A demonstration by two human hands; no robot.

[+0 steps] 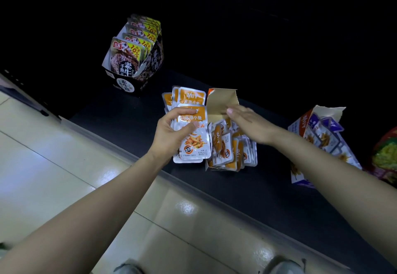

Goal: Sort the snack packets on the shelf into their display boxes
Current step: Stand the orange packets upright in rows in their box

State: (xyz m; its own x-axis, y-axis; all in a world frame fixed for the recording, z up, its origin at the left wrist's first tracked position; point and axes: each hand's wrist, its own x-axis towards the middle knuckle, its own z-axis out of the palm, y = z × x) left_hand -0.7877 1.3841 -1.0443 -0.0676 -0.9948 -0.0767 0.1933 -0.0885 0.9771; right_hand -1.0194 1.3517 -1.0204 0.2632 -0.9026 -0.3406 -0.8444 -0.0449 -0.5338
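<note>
My left hand (171, 132) grips a small stack of orange-and-silver fish snack packets (193, 145) just above the dark shelf (129, 110). More orange packets (189, 97) lie on the shelf behind that stack. To the right stands the orange display box (223, 102), its flap raised, with several orange packets (232, 149) standing inside. My right hand (249, 121) hovers flat over that box, fingers straight, holding nothing.
A black display box (133, 80) full of black-and-yellow packets stands at the back left. A purple-and-white box (322, 136) with purple packets sits at the right, a red-and-green bag (386, 155) beyond it. Tiled floor (64, 166) and my shoes lie below the shelf edge.
</note>
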